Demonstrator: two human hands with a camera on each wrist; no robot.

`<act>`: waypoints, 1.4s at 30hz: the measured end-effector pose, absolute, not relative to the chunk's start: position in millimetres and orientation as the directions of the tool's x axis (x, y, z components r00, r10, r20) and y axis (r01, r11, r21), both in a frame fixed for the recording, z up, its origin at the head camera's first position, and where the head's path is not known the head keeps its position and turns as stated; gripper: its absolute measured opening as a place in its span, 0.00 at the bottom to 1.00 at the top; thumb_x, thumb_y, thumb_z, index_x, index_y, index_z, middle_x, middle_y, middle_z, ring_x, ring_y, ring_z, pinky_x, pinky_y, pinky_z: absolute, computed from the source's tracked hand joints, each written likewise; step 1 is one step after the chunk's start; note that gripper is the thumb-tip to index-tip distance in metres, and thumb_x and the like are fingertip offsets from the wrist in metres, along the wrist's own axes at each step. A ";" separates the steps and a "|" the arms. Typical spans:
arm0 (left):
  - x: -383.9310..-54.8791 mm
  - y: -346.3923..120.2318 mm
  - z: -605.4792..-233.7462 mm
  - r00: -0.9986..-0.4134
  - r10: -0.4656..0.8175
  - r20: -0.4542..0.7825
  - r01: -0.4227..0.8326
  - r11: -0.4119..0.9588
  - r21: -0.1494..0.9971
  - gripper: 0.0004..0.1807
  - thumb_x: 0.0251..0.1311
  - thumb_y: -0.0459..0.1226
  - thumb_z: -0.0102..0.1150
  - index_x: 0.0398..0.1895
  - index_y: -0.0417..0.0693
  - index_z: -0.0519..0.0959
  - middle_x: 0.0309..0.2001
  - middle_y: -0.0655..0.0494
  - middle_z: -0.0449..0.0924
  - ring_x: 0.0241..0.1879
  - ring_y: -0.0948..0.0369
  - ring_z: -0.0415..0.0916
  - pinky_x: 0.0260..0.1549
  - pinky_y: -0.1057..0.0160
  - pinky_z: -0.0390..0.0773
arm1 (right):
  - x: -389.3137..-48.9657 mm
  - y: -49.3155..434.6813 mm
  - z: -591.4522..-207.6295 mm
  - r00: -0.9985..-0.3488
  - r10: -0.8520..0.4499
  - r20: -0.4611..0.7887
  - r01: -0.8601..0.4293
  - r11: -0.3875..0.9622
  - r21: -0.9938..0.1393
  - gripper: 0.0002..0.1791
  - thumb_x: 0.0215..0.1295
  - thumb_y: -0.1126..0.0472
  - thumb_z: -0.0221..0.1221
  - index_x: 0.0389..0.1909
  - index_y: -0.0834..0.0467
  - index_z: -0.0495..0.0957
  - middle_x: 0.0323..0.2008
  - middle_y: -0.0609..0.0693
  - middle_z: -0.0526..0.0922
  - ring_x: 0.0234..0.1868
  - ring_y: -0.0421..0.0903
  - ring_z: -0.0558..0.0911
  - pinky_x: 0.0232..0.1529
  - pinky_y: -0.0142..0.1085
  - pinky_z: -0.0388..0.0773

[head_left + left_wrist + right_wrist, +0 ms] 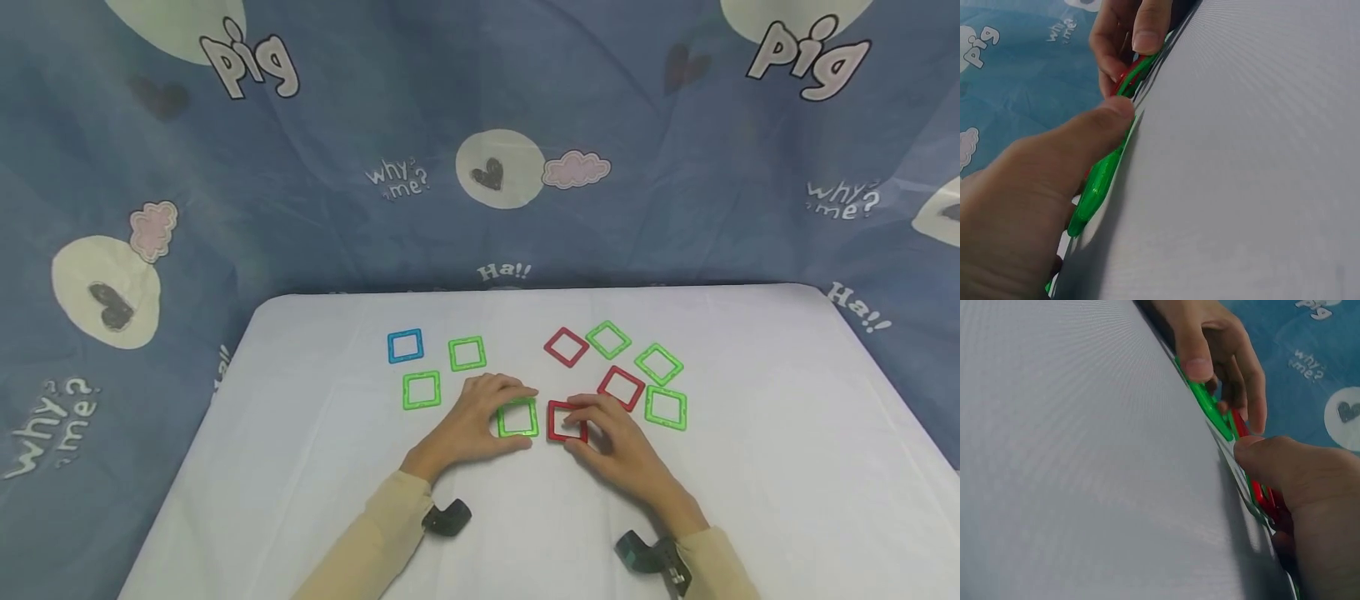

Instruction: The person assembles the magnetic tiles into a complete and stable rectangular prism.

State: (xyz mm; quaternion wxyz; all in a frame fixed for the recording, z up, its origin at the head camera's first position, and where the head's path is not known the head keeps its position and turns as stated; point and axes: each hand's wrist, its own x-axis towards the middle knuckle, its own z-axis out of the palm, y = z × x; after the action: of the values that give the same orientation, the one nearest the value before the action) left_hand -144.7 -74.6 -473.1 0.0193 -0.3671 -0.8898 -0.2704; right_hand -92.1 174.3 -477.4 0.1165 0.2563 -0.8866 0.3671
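Between the thumb and fingers of my left hand (pixel 483 421) is a green square frame (pixel 501 423), pinched by its near and far edges. My right hand (pixel 618 442) grips a red square frame (pixel 552 422) just to its right, thumb at the near edge and fingers bent over the top. A narrow gap separates the two frames in the head view. In the right wrist view, the left hand (pixel 1219 356) and its green frame (pixel 1210 409) show beyond my right thumb (pixel 1272 459). A green edge runs along the red frame (pixel 1263 500) there.
On the white table (pixel 262 500), a blue square frame (pixel 406 358) and two green ones (pixel 422 405) lie at the left. Beyond the right hand lie a red frame (pixel 555 357), another red one (pixel 633 397) and several green ones (pixel 666 426). A patterned blue cloth (pixel 337 225) hangs behind.
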 end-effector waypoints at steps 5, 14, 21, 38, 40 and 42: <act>-144.3 -74.9 -472.7 -0.732 0.647 0.216 0.662 0.598 0.452 0.32 0.46 0.55 0.60 0.58 0.70 0.64 0.51 0.71 0.65 0.54 0.68 0.59 0.57 0.59 0.56 | -92.4 174.4 -478.5 -0.854 -0.379 0.357 -0.521 0.608 -0.599 0.18 0.49 0.53 0.64 0.43 0.45 0.74 0.54 0.42 0.70 0.56 0.39 0.67 0.59 0.28 0.60; -147.5 -75.0 -475.7 -0.703 0.670 0.237 0.691 0.567 0.448 0.31 0.46 0.58 0.57 0.57 0.70 0.65 0.51 0.72 0.68 0.52 0.70 0.61 0.56 0.61 0.57 | -93.5 174.2 -479.6 -0.863 -0.379 0.333 -0.504 0.630 -0.590 0.19 0.49 0.52 0.64 0.44 0.44 0.73 0.54 0.40 0.70 0.57 0.38 0.66 0.59 0.30 0.62; -147.1 -74.6 -477.7 -0.702 0.669 0.245 0.693 0.561 0.452 0.31 0.45 0.60 0.57 0.56 0.71 0.66 0.51 0.74 0.69 0.51 0.71 0.62 0.55 0.63 0.58 | -94.3 173.9 -479.0 -0.866 -0.384 0.320 -0.500 0.635 -0.590 0.18 0.49 0.52 0.64 0.43 0.45 0.73 0.54 0.41 0.70 0.57 0.39 0.66 0.59 0.32 0.62; -146.2 -72.2 -475.0 -0.693 0.673 0.260 0.706 0.557 0.437 0.31 0.44 0.60 0.59 0.55 0.69 0.68 0.50 0.73 0.70 0.51 0.70 0.63 0.57 0.62 0.57 | -95.6 173.8 -477.4 -0.860 -0.389 0.331 -0.511 0.624 -0.591 0.16 0.50 0.52 0.63 0.41 0.46 0.74 0.53 0.42 0.71 0.56 0.40 0.67 0.59 0.34 0.62; -146.5 -71.9 -474.3 -0.692 0.676 0.254 0.706 0.560 0.434 0.30 0.45 0.60 0.58 0.55 0.69 0.68 0.50 0.72 0.70 0.52 0.70 0.63 0.57 0.62 0.57 | -95.6 174.2 -477.3 -0.862 -0.387 0.328 -0.507 0.624 -0.595 0.16 0.50 0.52 0.63 0.41 0.46 0.74 0.53 0.42 0.71 0.56 0.40 0.67 0.58 0.33 0.62; -147.0 -71.6 -474.0 -0.692 0.678 0.247 0.705 0.563 0.430 0.30 0.45 0.61 0.57 0.55 0.70 0.67 0.50 0.73 0.70 0.52 0.70 0.62 0.58 0.62 0.57 | -95.7 174.3 -477.3 -0.861 -0.387 0.330 -0.508 0.623 -0.595 0.16 0.50 0.52 0.63 0.41 0.47 0.75 0.53 0.42 0.71 0.56 0.40 0.67 0.59 0.33 0.62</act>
State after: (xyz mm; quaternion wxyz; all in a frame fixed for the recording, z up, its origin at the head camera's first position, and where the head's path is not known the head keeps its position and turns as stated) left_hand -147.0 -71.6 -474.0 0.0267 -0.3914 -0.8837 -0.2552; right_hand -95.7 174.3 -477.3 0.0852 0.2494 -0.8969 0.3551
